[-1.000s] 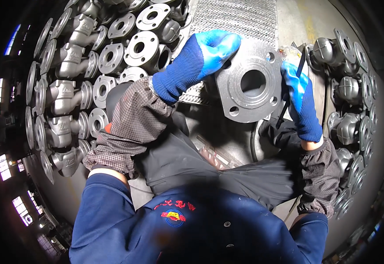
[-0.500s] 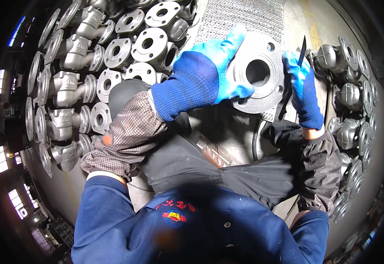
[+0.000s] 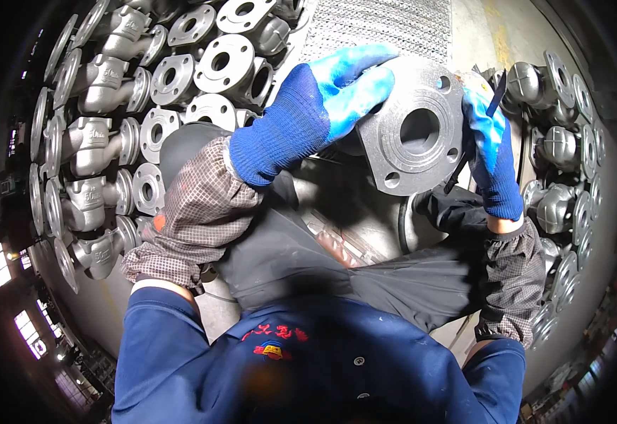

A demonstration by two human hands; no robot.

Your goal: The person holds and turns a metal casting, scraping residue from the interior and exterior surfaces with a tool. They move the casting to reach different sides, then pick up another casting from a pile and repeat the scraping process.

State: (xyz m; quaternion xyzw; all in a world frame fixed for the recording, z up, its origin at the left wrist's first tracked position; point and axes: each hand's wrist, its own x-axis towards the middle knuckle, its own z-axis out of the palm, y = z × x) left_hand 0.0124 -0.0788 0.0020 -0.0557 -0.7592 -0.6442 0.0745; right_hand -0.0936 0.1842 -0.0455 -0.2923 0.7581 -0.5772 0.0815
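A: What do we find short of the textured grey plate (image 3: 375,32)?
B: Nearest, dark trousers (image 3: 421,286); beyond, at the plate's near end, the flanged casting (image 3: 418,158), its left edge clamped by the left hand (image 3: 351,85). The right hand (image 3: 489,141), by the opposite edge, grips a slim black tool (image 3: 497,94).
A: What could fail?
B: We judge that a one-sided grip could let the casting tip kneeward; slick gloves could loosen the tool. Whether the plate bears weight, we cannot tell. Right of the plate, stacked castings (image 3: 559,145) risk elbow knocks.
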